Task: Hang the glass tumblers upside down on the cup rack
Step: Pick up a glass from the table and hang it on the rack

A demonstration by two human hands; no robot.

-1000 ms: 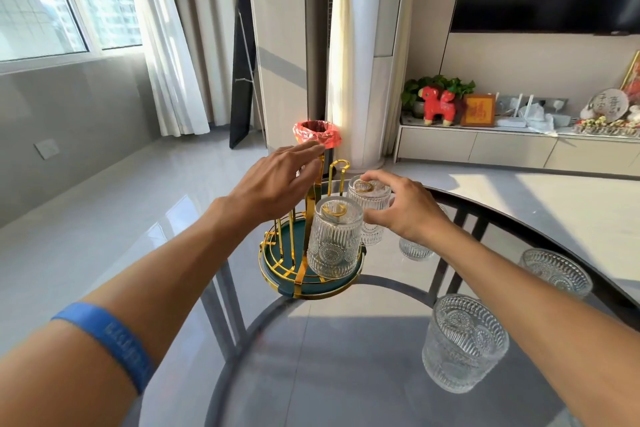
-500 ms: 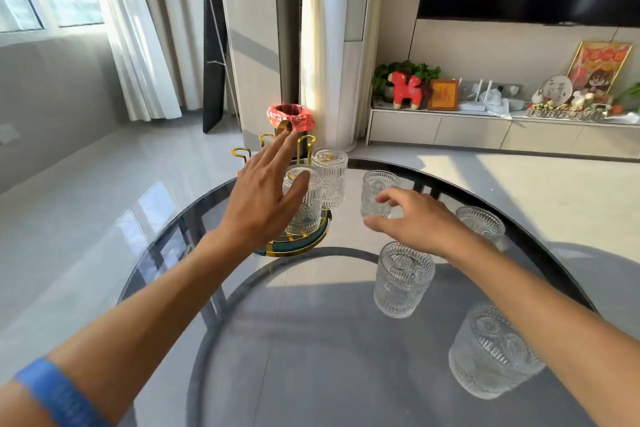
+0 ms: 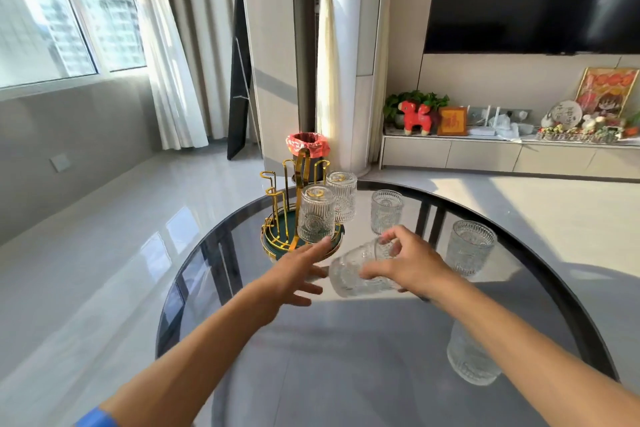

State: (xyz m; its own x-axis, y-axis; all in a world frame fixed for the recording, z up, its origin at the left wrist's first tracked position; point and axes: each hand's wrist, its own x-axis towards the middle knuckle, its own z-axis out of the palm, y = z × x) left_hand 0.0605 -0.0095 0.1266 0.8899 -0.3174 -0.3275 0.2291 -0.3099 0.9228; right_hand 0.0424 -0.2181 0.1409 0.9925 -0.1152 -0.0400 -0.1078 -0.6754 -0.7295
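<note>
A gold wire cup rack (image 3: 282, 208) on a green round base stands at the far left of the round glass table (image 3: 346, 374). Two ribbed glass tumblers hang upside down on it: a near tumbler (image 3: 316, 213) and a far tumbler (image 3: 342, 196). My right hand (image 3: 408, 265) grips a third tumbler (image 3: 353, 276), tilted on its side above the table. My left hand (image 3: 294, 274) is spread, fingers apart, just left of that glass and in front of the rack. Three more tumblers stand upright: one behind my right hand (image 3: 386, 211), one to the right (image 3: 470, 248), one near my right forearm (image 3: 472, 355).
The table's dark rim (image 3: 568, 302) curves round on the right. Behind the rack on the floor stands a bin with a red bag (image 3: 307, 146). A low TV cabinet (image 3: 502, 152) with ornaments runs along the right wall.
My right hand has closed on a tumbler, lifted it and tipped it sideways. My left hand has dropped from the rack towards that glass. The view has pulled back.
</note>
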